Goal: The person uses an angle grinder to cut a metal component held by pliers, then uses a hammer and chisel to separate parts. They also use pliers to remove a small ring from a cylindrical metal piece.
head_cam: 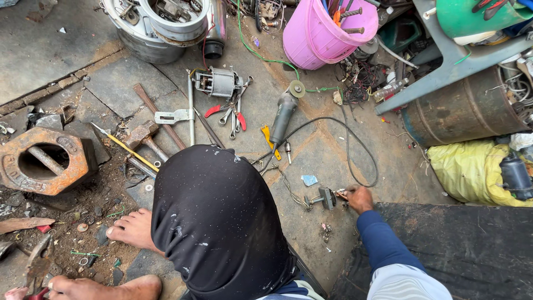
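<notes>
Black paint-flecked cloth over a bent knee (219,222) fills the near middle, and two bare feet (130,229) are planted on the gritty floor to its left. At the far left a rusty hexagonal iron block (44,161) is set on the ground. To its right a hammer (143,136), a yellow-handled screwdriver (125,145) and a small electric motor (217,83) are laid out, with red-handled pliers (236,114) just beside the motor. An angle grinder (286,114) is seen right of these, its cable looped across the concrete.

Further right, a small shaft part (325,198) with a copper-coloured end is held down on the floor. The right hand (361,199) is closed around that end, fingers curled tight. The left hand is not seen. The part is shown bare, well apart from the motor; nothing is fitted to it yet.

A pink bucket (325,33) and a rusty drum (461,111) are stood at the far right.
</notes>
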